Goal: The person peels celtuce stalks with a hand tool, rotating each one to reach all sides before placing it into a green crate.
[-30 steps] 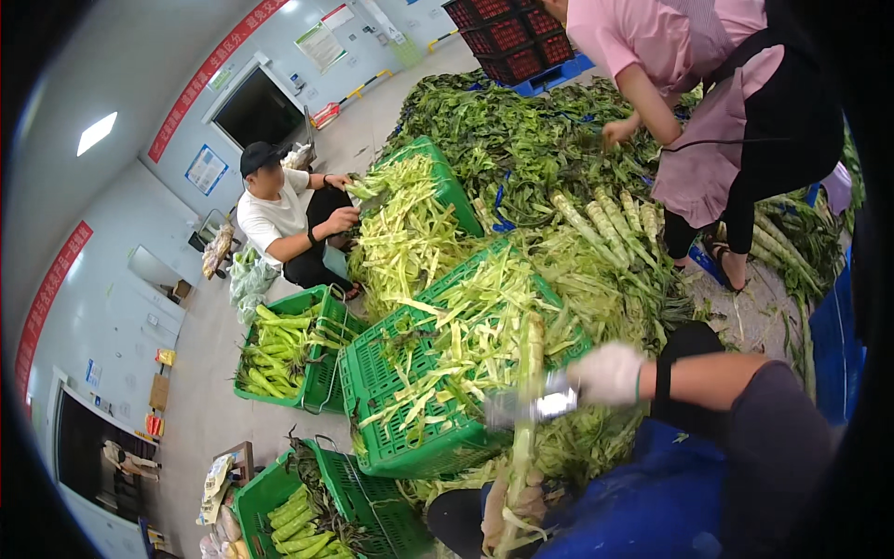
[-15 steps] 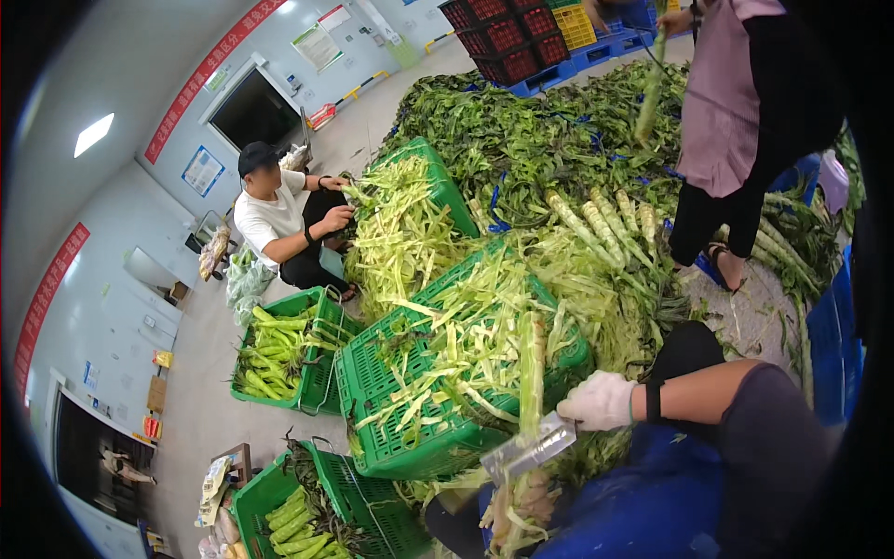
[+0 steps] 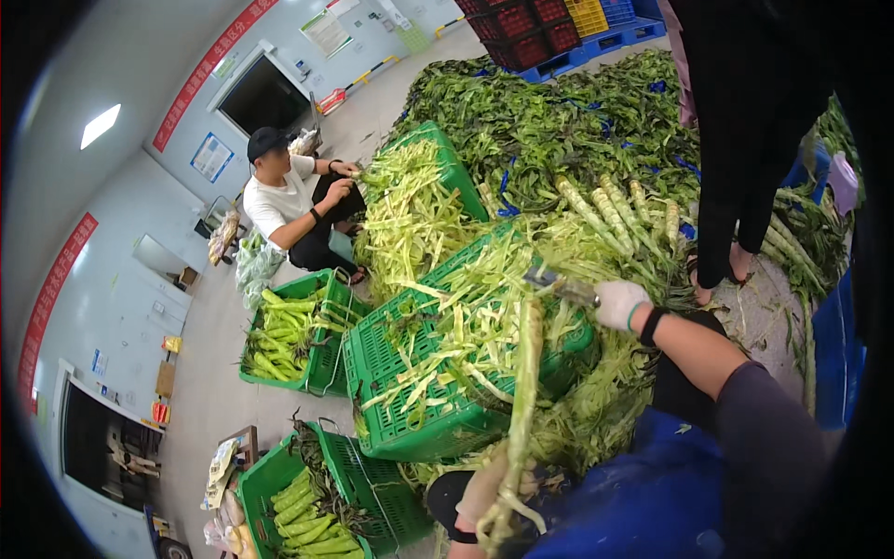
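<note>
Holding, one to each hand: long, rough-skinned pale-green stalk [image 3: 526,382]; flat metal tool [image 3: 557,283].
From my distant post I see the white-gloved right hand [image 3: 618,305] closed on the tool, just beside the stalk's upper end; left hand [image 3: 480,494], partly hidden, gripping its lower end. Beyond: perforated green plastic crate [image 3: 377,368], limp ribbon-like peelings [image 3: 466,331].

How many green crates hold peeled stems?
2: the far crate, between the seated co-worker and the near crate, which stands at the picture's lower left. Others may be hidden.
</note>
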The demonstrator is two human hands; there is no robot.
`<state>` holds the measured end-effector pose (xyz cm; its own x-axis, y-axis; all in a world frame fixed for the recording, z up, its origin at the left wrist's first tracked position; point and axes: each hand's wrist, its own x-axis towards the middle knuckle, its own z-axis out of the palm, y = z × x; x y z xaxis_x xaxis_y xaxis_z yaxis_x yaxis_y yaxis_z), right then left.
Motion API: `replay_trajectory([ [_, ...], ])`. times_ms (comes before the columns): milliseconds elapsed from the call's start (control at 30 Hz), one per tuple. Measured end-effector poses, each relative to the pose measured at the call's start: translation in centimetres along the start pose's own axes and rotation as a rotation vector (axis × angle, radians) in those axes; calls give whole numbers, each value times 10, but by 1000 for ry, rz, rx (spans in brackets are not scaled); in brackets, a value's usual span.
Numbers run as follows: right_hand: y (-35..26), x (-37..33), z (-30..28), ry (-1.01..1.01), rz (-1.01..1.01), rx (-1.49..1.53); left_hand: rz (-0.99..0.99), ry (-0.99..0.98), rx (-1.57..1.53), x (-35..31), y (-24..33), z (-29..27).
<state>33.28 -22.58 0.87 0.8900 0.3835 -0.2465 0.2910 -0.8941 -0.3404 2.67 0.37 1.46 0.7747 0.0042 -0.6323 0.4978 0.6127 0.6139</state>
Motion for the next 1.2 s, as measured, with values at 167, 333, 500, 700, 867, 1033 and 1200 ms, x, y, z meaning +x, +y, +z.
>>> replay_trajectory([
  [167,-75,-91,3,-280,-498,-136,-154,-350,-367,10,-6,-34],
  [333,-23,-15,3,177,-265,-158,-93,-54,-96,-6,-23,15],
  [500,-17,-3,-11,40,-180,-231,11,-130,-77,4,-26,15],
  [700,-78,-80,6,-309,-566,-370,-100,-85,-159,12,-30,-8],
  [867,15,37,-13,86,45,-349,-30,-114,-78,5,-28,12],
  [1033,-56,-62,-19,-216,-384,-172,-44,-210,-330,-9,-11,34],
  [1200,-22,-19,21,73,-320,-190,-118,-169,-218,7,-49,-5],
])
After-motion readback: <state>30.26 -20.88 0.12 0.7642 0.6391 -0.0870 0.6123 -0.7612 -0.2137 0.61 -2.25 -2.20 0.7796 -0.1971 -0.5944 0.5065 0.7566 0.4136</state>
